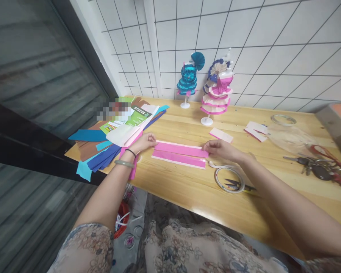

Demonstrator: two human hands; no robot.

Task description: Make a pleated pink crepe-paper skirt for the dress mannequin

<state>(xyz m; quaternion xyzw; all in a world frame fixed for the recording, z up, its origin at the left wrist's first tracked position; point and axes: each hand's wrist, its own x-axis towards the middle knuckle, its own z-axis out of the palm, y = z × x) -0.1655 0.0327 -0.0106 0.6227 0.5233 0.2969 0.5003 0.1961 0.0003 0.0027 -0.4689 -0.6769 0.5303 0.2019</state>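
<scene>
A pink paper strip [180,149] with a pale edge stretches between my two hands over the wooden table. My left hand [146,142] pinches its left end, fingers closed. At the other end my right hand [217,148] grips the corner between thumb and fingers. Just in front of it lies a second pink strip [179,158], also pale-edged, nearly parallel to the first. A roll of narrow tape [229,179] rests near my right wrist with its loose end pulled out. Small dark-bladed scissors [240,185] show through and beside the roll, partly hidden by my forearm.
Coloured paper sheets [102,146] and a green packet [135,118] pile up at the left. Miniature paper dresses stand at the back, one teal [188,79], one pink and cream [218,94]. Folded paper pieces [221,135] and keys [319,167] lie to the right.
</scene>
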